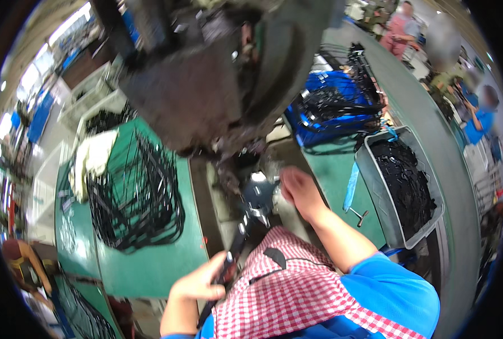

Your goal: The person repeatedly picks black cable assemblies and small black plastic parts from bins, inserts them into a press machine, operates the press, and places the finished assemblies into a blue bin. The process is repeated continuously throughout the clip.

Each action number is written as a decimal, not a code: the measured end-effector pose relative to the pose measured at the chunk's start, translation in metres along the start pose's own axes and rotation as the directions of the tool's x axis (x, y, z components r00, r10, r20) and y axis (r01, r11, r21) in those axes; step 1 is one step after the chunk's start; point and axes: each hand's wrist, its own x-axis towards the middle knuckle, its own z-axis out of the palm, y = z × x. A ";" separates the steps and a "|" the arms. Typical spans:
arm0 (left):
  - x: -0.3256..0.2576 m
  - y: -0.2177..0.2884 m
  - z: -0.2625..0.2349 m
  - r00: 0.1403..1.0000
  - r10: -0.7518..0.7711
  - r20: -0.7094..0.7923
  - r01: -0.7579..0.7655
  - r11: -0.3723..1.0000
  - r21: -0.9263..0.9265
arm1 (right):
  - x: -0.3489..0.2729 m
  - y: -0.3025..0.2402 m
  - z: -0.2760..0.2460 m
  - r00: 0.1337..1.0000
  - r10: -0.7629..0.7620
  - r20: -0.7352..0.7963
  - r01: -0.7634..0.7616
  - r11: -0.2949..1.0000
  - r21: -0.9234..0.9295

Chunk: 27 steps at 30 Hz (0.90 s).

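Observation:
My left hand [203, 281] is closed round a long, glossy black strip [237, 243]. The strip slants up from my lap to the working point of a large dark press-like machine [195, 96]. A round metal part [258, 195] shines at that point, and the strip's far end meets it there. Beside this part, on its right, is my right hand [301, 192], its fingers curled and slightly blurred. What they hold, if anything, is hidden.
On the left green table [144, 271] lies a heap of thin black frames [135, 198], with pale cloth [96, 155] behind. To the right are a blue crate [333, 90] of black strips, a grey bin [361, 169] of black pieces and a T-handled tool [360, 217]. People work farther off.

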 end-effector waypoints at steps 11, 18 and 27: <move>0.127 0.203 0.052 0.824 0.443 0.353 -0.544 0.793 0.275 | -0.122 -0.071 -0.022 0.839 -0.281 0.466 0.392 0.907 -0.158; 0.273 0.271 0.149 0.214 0.884 0.416 -0.806 -0.080 0.586 | -0.137 -0.087 -0.061 0.744 -0.537 -0.398 0.614 0.785 0.089; 0.439 0.190 0.027 0.819 0.436 -0.373 -0.549 0.784 -0.289 | -0.130 -0.151 -0.290 0.636 -0.724 -0.267 0.757 0.518 0.399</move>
